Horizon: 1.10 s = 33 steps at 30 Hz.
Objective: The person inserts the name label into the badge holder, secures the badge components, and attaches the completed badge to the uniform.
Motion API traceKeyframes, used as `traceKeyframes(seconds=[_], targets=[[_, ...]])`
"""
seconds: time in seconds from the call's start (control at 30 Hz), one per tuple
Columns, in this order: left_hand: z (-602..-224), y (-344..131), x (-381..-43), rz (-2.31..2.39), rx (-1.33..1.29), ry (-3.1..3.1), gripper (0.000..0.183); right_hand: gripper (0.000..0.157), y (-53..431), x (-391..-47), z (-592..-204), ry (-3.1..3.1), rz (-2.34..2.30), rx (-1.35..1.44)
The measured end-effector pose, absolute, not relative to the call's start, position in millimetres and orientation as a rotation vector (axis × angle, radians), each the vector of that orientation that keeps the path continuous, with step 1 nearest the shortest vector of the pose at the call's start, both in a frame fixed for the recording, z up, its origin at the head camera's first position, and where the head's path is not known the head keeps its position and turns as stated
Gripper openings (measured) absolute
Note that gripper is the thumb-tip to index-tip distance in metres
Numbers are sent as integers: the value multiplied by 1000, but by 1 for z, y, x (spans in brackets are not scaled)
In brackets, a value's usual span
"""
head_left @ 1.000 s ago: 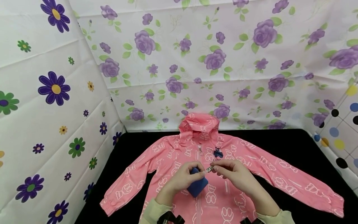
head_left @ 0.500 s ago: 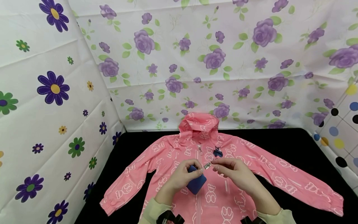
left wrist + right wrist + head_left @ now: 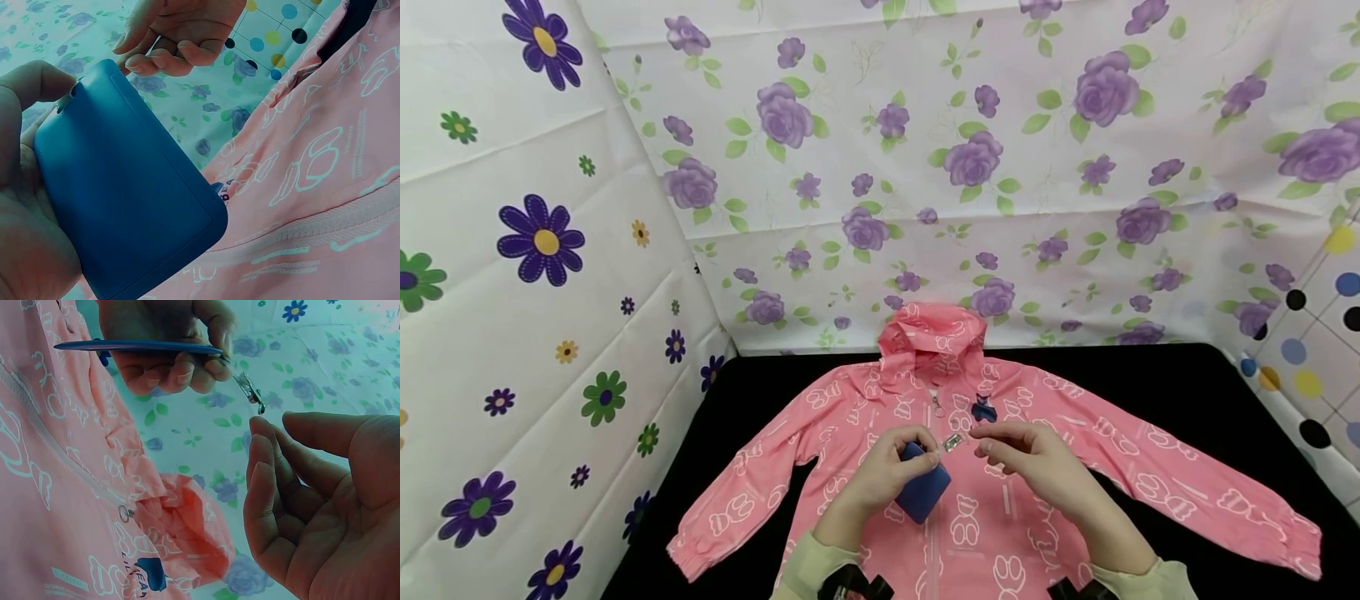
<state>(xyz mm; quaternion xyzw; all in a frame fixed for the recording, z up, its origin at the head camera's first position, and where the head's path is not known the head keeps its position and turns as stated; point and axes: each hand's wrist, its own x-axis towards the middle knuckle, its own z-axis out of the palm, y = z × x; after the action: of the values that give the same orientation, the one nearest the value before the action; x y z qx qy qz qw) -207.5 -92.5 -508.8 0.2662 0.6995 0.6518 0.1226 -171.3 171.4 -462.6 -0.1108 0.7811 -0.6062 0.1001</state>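
My left hand (image 3: 880, 477) holds a flat blue badge holder (image 3: 924, 493) by its upper end, thumb on one face. In the left wrist view the holder (image 3: 125, 181) fills much of the picture, with rounded corners and a slot near the thumb. A small silver metal clip (image 3: 952, 442) juts from that end toward my right hand (image 3: 1048, 471). The right wrist view has the clip (image 3: 249, 390) just beyond the right fingertips, with thumb and index finger apart and nothing between them. Beneath both hands lies a pink hooded jacket (image 3: 966, 529), zipped up.
The jacket's sleeves (image 3: 1195, 479) spread to both sides over a black tabletop (image 3: 1112, 387). Its zipper pull (image 3: 937, 406) sits below the hood (image 3: 934, 329). Flower-printed sheets (image 3: 865, 275) stand as walls behind and at the left; a dotted sheet (image 3: 1318, 358) stands at the right.
My right fingers were at the clip a second ago and have come off it, drawing slightly right. The clip and badge holder have shifted a little left in my left hand.
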Motion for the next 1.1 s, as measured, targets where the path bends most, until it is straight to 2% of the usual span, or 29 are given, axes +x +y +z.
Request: traceKeyframes(seconds=[0.53,1.1], targets=[[-504,-92,-205,1808,856,2014,18,41,169,-173,-466,2301,-1789,-324],[-506,-91,-205,1692,884,2115,14,39,165,-170,-467,2287,-1767,-302]])
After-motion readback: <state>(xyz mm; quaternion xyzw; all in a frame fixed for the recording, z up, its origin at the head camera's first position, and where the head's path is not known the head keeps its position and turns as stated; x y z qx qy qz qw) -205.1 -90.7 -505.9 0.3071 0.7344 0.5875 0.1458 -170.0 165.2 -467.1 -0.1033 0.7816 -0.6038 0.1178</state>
